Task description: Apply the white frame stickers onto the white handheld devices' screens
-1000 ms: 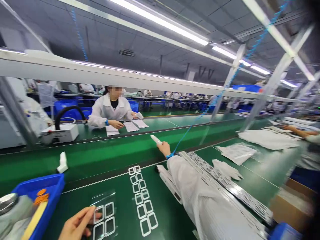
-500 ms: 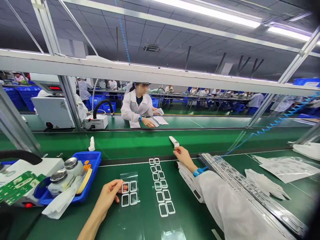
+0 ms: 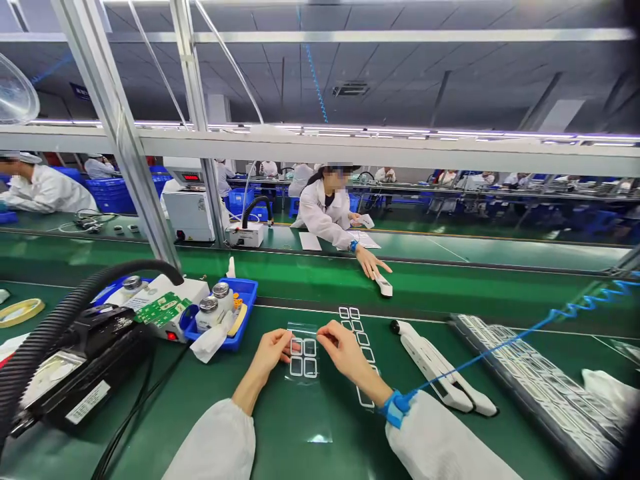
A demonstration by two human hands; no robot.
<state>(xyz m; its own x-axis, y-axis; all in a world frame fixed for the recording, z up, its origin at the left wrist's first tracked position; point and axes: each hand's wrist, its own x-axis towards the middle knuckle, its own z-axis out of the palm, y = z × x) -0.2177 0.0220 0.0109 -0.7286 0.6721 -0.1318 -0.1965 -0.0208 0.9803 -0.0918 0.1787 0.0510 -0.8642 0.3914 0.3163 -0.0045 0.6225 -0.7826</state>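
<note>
My left hand (image 3: 270, 353) pinches the left edge of a small clear film sheet (image 3: 303, 387) bearing several white rounded frame stickers (image 3: 310, 368). At the sheet's upper right, the thumb and forefinger of my right hand (image 3: 345, 350) are closed on its edge. A blue strap with a cord circles my right wrist. Under and beyond my right hand lies a longer strip of similar white frame stickers (image 3: 354, 325), partly hidden by my forearm. White handheld devices (image 3: 435, 367) lie on the bench to the right of my right arm.
Across the green belt (image 3: 300, 277), a co-worker (image 3: 325, 207) reaches a hand to a white device (image 3: 384, 285). A blue tray (image 3: 246, 290) with metal-capped bottles stands at left, near a black hose (image 3: 65, 320) and machine. Trays of frame parts (image 3: 540, 380) lie at right.
My right hand has left the white device on the belt and come back to the film sheet. The co-worker's hand has stretched out to that device. My view has swung left.
</note>
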